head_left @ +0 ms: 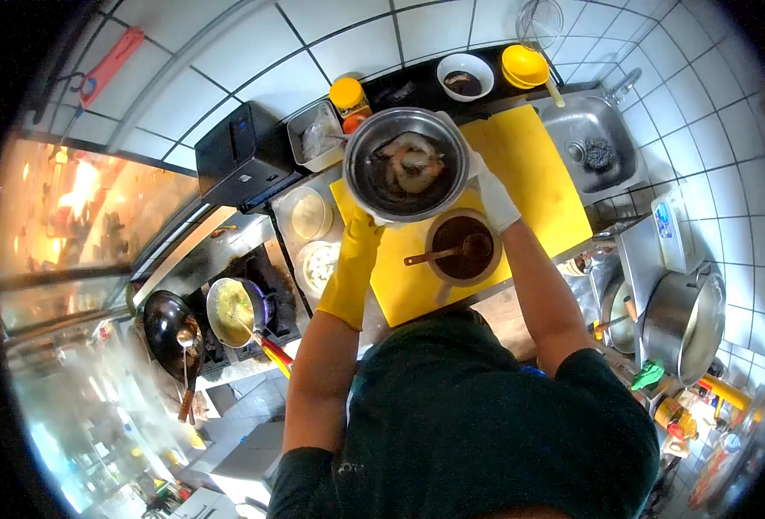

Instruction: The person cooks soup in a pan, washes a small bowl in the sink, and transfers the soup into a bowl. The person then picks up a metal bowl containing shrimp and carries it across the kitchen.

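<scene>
A metal bowl (363, 164) is held up over the yellow cutting board (530, 164), with pale, orange-edged food (413, 164) that looks like shrimp in it. My left hand (359, 238), in a yellow rubber glove, grips its lower left side; the fingertips are partly hidden beneath the bowl. On the bowl's right rim is my right hand (491, 192), in a white glove, closed round the edge. Just below the bowl, a round container of dark brown sauce (460, 229) rests on the board. A brown-handled ladle (434, 256) lies in that sauce.
Left of the board are a tub (306, 214), a container of white pieces (318, 264) and a metal tray (318, 134). A pan (231, 311) and a wok (168, 324) sit at the stove. The sink (590, 130) is right; a large pot (685, 320) stands lower right.
</scene>
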Motion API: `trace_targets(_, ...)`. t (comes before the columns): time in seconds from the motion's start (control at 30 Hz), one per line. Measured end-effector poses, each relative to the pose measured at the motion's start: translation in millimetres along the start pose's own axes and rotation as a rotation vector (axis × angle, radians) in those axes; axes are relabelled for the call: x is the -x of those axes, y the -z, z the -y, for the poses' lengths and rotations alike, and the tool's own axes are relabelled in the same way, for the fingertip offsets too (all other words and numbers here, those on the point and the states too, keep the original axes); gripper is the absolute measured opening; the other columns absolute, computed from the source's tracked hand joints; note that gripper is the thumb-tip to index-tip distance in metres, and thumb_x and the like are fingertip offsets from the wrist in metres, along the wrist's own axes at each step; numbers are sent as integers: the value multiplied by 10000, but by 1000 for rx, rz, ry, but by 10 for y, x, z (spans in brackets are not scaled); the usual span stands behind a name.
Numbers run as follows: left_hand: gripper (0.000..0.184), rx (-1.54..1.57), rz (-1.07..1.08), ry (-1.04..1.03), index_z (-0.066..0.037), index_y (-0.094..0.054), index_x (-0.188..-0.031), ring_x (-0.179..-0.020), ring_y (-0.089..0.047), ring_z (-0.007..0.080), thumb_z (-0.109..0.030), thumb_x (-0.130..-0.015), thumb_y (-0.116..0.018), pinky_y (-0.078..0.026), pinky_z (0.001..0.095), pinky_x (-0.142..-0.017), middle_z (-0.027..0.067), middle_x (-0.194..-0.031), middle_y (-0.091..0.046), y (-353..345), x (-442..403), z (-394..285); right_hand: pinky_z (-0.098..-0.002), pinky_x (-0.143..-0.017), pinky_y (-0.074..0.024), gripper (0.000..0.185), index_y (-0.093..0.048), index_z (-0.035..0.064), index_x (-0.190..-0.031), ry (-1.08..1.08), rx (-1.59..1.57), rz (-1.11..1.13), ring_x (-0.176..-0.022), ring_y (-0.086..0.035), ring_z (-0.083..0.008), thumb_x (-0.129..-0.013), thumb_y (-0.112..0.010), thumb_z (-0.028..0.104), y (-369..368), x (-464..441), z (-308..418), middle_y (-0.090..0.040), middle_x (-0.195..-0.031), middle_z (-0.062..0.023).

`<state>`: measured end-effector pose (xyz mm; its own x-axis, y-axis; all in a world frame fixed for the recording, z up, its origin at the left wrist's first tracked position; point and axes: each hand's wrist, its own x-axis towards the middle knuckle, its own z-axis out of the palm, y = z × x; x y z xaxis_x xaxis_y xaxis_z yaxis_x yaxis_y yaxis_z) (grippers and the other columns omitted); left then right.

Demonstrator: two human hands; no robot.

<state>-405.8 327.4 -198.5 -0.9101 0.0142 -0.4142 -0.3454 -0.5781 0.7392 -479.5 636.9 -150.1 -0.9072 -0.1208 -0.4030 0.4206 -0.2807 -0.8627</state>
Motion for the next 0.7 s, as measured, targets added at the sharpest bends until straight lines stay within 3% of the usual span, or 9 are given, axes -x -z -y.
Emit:
trace_targets(0.07,515,36,51,-37,-190,-523,-1461,-1257,-564,174,-508,-1057,-529,-441,354,-1057,13,-1397,-588,-235,-30,-17,-333,-1092,-438,545,-509,108,-1504,50,-103,35,-1259,-554,-160,-1101,-436,467,226,-198,-128,-588,-1402,-4)
trace_targets(0.1,528,5,55,-44,-189,-532,-1452,-1229,-571,165,-539,-1056,-510,-435,340,-1056,7,-1357,-610,-130,-177,128,-311,-1032,-480,535,-497,90,-1502,55,-60,-24,-1189,-607,-155,-1099,-451,438,-4,173,270,-641,-1344,-31)
trace_targets(0.2,572,-93,99,-65,-177,-530,-1455,-1259,-555,165,-577,-1047,-502,-411,357,-1087,6,-1379,-600,-469,11,-138,-328,-971,-512,507,-566,53,-1432,345,859,-259,-1099,-673,-201,-1087,-481,415,431,-109,184,-708,-1249,-91)
trace_targets(0.3,628,-49,67,2,-154,-515,-1478,-1282,-545,174,-603,-1040,-499,-401,383,-1106,21,-1400,-589,-673,172,-303,-367,-1044,-465,540,-667,5,-1306,317,402,-507,-1183,-655,-276,-1061,-500,457,165,32,835,-710,-1231,-196)
trace_targets(0.4,619,-78,-61,13,-105,-508,-1482,-1215,-599,200,-537,-1041,-549,-465,366,-1037,66,-1376,-607,-517,120,-156,-413,-1043,-475,581,-664,5,-1297,638,652,-658,-1198,-649,-363,-1020,-536,500,-11,-145,1294,-694,-1250,-229)
trace_targets(0.53,547,-393,-195,-131,-40,-524,-1457,-1043,-686,232,-368,-1034,-637,-556,331,-869,110,-1343,-627,-601,259,-384,-480,-1029,-494,677,-649,40,-1318,376,1181,-696,-1172,-645,-432,-947,-546,598,39,-766,1657,-680,-1233,-278)
trace_targets(0.57,530,-411,-265,-144,-13,-535,-1440,-901,-711,225,-256,-995,-689,-569,342,-759,128,-1203,-695,-604,252,-456,-480,-1034,-491,693,-641,42,-1328,319,1234,-674,-1186,-642,-423,-942,-539,608,54,-950,1689,-680,-1238,-276)
trace_targets(0.67,561,-1003,-401,-595,-18,-534,-1440,-766,-703,229,-217,-949,-717,-557,366,-696,129,-958,-730,-432,120,-634,-468,-1048,-479,623,-679,44,-1264,143,1247,-561,-1237,-624,-388,-924,-538,547,34,-1181,1731,-678,-1263,-255)
trace_targets(0.7,601,-1092,-447,-650,-43,-518,-1458,-710,-691,266,-204,-916,-723,-546,387,-664,139,-804,-707,-634,234,-892,-475,-1029,-487,571,-701,52,-1216,116,1230,-518,-1213,-637,-387,-921,-539,513,69,-1255,1722,-686,-1243,-251)
